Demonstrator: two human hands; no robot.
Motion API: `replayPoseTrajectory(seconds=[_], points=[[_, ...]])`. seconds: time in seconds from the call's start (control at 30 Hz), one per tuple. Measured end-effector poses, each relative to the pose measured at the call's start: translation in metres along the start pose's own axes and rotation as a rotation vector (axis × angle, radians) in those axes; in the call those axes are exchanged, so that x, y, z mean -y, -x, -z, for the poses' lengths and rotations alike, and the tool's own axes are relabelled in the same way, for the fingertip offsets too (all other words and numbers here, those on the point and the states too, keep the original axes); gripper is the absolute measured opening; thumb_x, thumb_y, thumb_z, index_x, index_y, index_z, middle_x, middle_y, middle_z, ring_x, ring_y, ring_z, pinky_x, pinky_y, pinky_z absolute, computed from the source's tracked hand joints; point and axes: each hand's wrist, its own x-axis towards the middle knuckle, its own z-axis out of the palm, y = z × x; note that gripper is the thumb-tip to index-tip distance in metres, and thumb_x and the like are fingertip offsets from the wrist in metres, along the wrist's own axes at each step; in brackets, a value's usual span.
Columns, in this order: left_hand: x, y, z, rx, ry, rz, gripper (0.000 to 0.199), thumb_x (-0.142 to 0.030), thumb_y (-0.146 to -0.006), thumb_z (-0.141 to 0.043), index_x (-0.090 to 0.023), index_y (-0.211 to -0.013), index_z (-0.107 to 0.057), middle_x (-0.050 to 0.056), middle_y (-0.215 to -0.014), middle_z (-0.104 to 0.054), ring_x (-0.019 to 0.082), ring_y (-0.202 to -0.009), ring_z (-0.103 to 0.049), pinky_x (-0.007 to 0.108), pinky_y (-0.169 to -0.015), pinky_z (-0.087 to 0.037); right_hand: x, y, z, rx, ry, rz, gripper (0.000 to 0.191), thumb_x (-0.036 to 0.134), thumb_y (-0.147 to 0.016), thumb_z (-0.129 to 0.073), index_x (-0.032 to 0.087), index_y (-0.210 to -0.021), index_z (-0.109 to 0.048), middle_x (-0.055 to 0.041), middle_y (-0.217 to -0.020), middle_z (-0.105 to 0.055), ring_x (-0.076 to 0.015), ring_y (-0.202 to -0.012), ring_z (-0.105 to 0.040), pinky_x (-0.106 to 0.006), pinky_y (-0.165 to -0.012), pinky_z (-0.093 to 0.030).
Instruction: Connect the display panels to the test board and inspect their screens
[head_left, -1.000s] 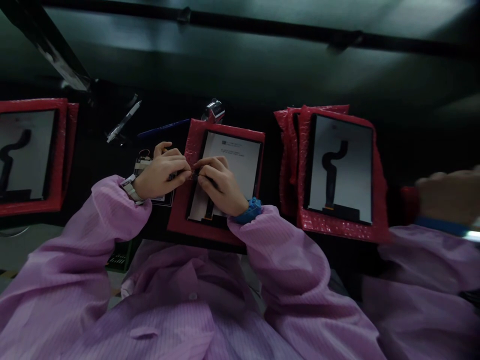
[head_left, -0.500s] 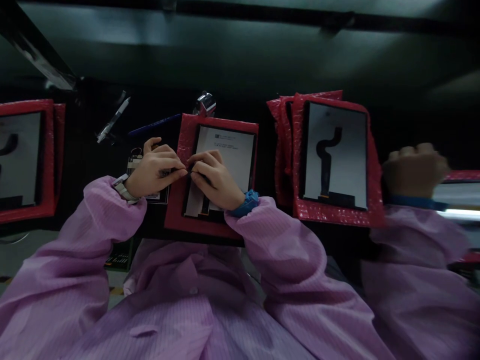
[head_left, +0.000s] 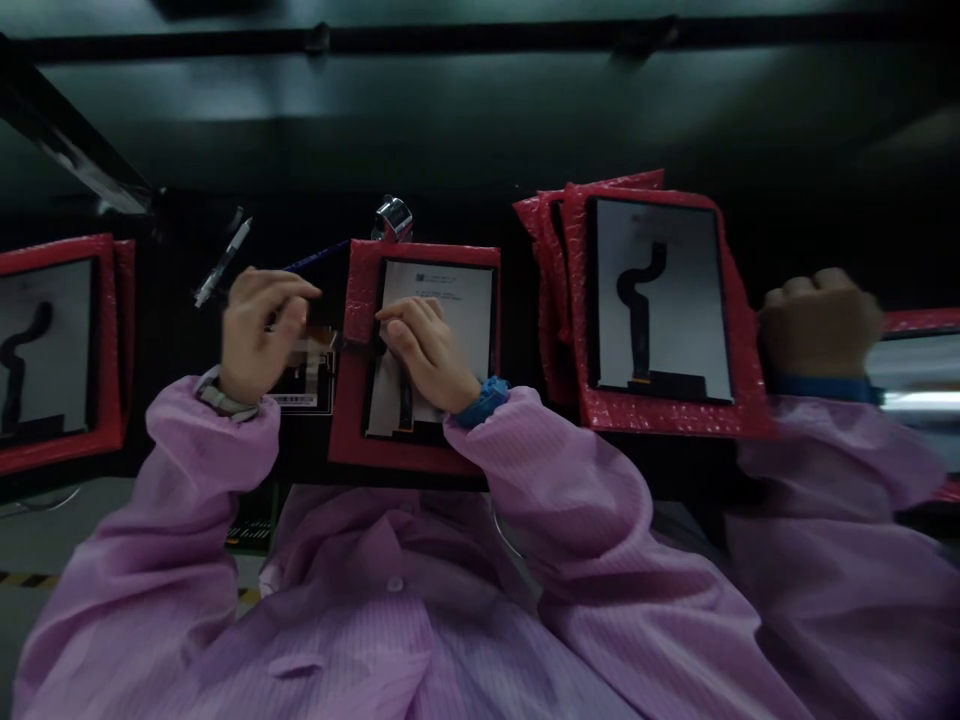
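At centre, the right hand [head_left: 431, 350] bunches its fingertips over the display panel [head_left: 469, 325] on red wrap [head_left: 362, 285], its grip hidden. Centre-left, the blurred left hand [head_left: 259, 335], half open, hold unclear, partly covers a labelled part [head_left: 321, 372]. Farther, the wrap's edge overlaps a chrome object [head_left: 394, 216].

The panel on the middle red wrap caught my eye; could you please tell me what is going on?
The person's right hand is over the panel, fingertips near its left edge. The left hand is apart from it, by a small labelled item. Whether either hand holds anything is unclear. Similar panels lie to both sides; a co-worker's hand is at far right.
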Motion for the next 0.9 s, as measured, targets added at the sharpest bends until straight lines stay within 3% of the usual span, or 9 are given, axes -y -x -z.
replayPoseTrajectory(seconds=[0.07, 0.1, 0.17, 0.23, 0.37, 0.6, 0.77, 0.9], points=[[-0.003, 0.012, 0.015, -0.206, -0.008, 0.124, 0.035, -0.038, -0.104, -0.038, -0.020, -0.093, -0.066, 0.003, -0.097, -0.070, 0.019, -0.097, -0.063, 0.041, -0.093, -0.049, -0.005, -0.002, 0.001, -0.079, -0.005, -0.049, 0.034, 0.043, -0.107, -0.030, 0.024, -0.104, -0.058, -0.0072, -0.104, -0.065, -0.0241, -0.103, -0.055, -0.044, -0.098, -0.042], [-0.006, 0.023, 0.019, -0.248, -0.033, 0.169, 0.032, -0.035, -0.104, -0.040, -0.019, -0.091, -0.065, 0.003, -0.093, -0.068, 0.019, -0.093, -0.063, 0.039, -0.087, -0.050, -0.008, -0.002, 0.001, -0.104, -0.007, -0.067, 0.032, 0.042, -0.106, -0.031, 0.024, -0.103, -0.058, -0.0070, -0.103, -0.065, -0.0240, -0.102, -0.056, -0.043, -0.097, -0.042], [-0.013, 0.050, 0.020, -0.173, -0.133, 0.182, 0.023, -0.029, -0.101, -0.045, -0.019, -0.089, -0.061, 0.003, -0.087, -0.065, 0.018, -0.086, -0.062, 0.037, -0.080, -0.050, -0.013, -0.004, 0.001, -0.132, -0.015, -0.094, 0.029, 0.040, -0.105, -0.034, 0.024, -0.099, -0.057, -0.0065, -0.101, -0.066, -0.0232, -0.099, -0.057, -0.041, -0.096, -0.042], [-0.021, 0.079, 0.012, -0.017, -0.269, 0.121, 0.016, -0.024, -0.099, -0.046, -0.019, -0.094, -0.061, 0.004, -0.087, -0.065, 0.019, -0.083, -0.062, 0.035, -0.077, -0.050, -0.016, -0.004, 0.000, -0.141, -0.030, -0.105, 0.025, 0.037, -0.104, -0.038, 0.023, -0.097, -0.058, -0.0062, -0.100, -0.067, -0.0226, -0.097, -0.057, -0.041, -0.095, -0.043], [-0.032, 0.112, -0.011, 0.186, -0.562, 0.014, 0.029, -0.020, -0.101, -0.041, -0.015, -0.122, -0.059, 0.008, -0.088, -0.067, 0.022, -0.077, -0.062, 0.036, -0.072, -0.046, -0.017, -0.002, -0.003, -0.158, -0.027, -0.087, 0.019, 0.032, -0.099, -0.044, 0.022, -0.095, -0.060, -0.0062, -0.096, -0.067, -0.0230, -0.095, -0.055, -0.041, -0.093, -0.044], [-0.033, 0.110, -0.011, 0.363, -0.652, -0.008, 0.043, -0.014, -0.098, -0.038, -0.019, -0.133, -0.062, 0.008, -0.084, -0.065, 0.022, -0.074, -0.062, 0.037, -0.070, -0.044, -0.020, 0.000, -0.007, -0.182, 0.008, -0.067, 0.015, 0.030, -0.096, -0.048, 0.023, -0.094, -0.061, -0.0061, -0.096, -0.066, -0.0232, -0.096, -0.055, -0.041, -0.090, -0.046], [-0.032, 0.109, -0.007, 0.560, -0.541, -0.138, 0.049, -0.017, -0.096, -0.043, -0.026, -0.141, -0.058, 0.007, -0.088, -0.063, 0.023, -0.079, -0.063, 0.037, -0.071, -0.047, -0.022, -0.001, -0.007, -0.186, 0.018, -0.062, 0.015, 0.029, -0.096, -0.048, 0.022, -0.094, -0.061, -0.0066, -0.096, -0.067, -0.0237, -0.095, -0.055, -0.042, -0.091, -0.046], [-0.034, 0.110, -0.008, 0.565, -0.504, -0.147, 0.048, -0.021, -0.094, -0.048, -0.025, -0.141, -0.059, 0.008, -0.090, -0.064, 0.025, -0.083, -0.064, 0.038, -0.072, -0.047, -0.022, -0.002, -0.007, -0.182, 0.029, -0.065, 0.015, 0.028, -0.095, -0.048, 0.022, -0.094, -0.061, -0.0064, -0.096, -0.066, -0.0236, -0.096, -0.055, -0.042, -0.091, -0.046]])
